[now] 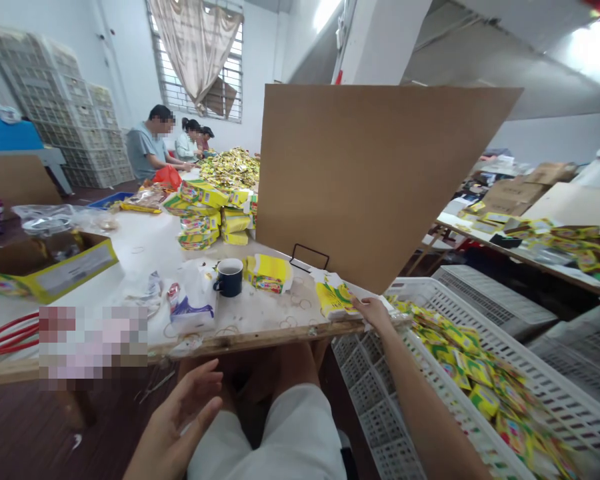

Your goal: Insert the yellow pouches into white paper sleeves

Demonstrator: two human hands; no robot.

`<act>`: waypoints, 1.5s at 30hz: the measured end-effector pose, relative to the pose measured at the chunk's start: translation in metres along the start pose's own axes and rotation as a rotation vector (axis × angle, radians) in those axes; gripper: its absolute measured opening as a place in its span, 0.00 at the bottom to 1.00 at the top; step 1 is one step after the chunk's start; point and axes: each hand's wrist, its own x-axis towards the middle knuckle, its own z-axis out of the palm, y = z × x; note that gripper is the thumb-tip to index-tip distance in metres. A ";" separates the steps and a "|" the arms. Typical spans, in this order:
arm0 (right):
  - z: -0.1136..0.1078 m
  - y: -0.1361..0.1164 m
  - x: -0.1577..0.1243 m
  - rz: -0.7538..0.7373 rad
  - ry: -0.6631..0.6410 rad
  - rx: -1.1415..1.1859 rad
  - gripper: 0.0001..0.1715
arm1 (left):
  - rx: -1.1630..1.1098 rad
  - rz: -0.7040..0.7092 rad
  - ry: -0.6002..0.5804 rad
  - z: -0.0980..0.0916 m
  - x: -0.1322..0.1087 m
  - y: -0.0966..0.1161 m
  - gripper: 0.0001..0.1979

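My left hand [183, 420] is over my lap, below the table edge, with fingers and thumb apart and nothing in it. At the table's right front edge, my right hand [375, 312] has its fingertips closed on the right side of a small pile of flat yellow cartons [334, 300]; part of the grip is hidden. Left of the pile, a yellow carton [270, 273] lies on its side. Beside it stands a dark mug [229, 279] with a pale inside. Several thin rubber bands [300, 303] lie on the white table [260, 312].
A tall cardboard sheet [375, 180] stands behind the pile. To my right, a white plastic crate [517, 350] holds many yellow packets. Yellow cartons [200, 223] are stacked farther back. An open box [75, 270] and red cord [13, 333] lie left. Co-workers [150, 150] sit at the far end.
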 end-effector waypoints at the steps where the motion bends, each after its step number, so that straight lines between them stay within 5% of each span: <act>1: 0.002 0.001 0.002 0.045 -0.025 0.054 0.12 | 0.003 -0.011 0.010 -0.002 0.000 0.001 0.25; 5: -0.010 -0.002 -0.005 0.190 -0.067 0.343 0.13 | 0.002 -0.054 0.022 -0.002 0.002 0.004 0.27; 9: 0.005 -0.038 -0.059 0.198 -0.173 0.691 0.25 | -0.032 -0.073 -0.019 0.007 0.002 0.006 0.25; 12: 0.040 -0.087 -0.126 0.179 -0.402 0.896 0.32 | -0.139 -0.055 -0.066 0.014 0.000 0.007 0.24; 15: 0.068 -0.137 -0.190 0.259 -0.790 1.173 0.27 | -0.354 0.004 -0.106 0.017 -0.003 0.010 0.29; 19: 0.078 -0.178 -0.231 0.336 -1.041 1.391 0.23 | -0.566 -0.003 -0.039 0.013 -0.008 0.012 0.25; 33: 0.066 -0.189 -0.243 0.046 -0.906 1.066 0.24 | -0.604 -0.083 0.103 0.011 -0.004 0.012 0.18; 40: 0.067 -0.183 -0.245 -0.082 -0.763 0.902 0.21 | -0.422 -0.012 0.130 0.011 -0.003 0.008 0.21; 45: 0.059 -0.183 -0.225 -0.191 -0.817 0.971 0.18 | -0.428 0.057 0.069 0.012 -0.010 0.020 0.29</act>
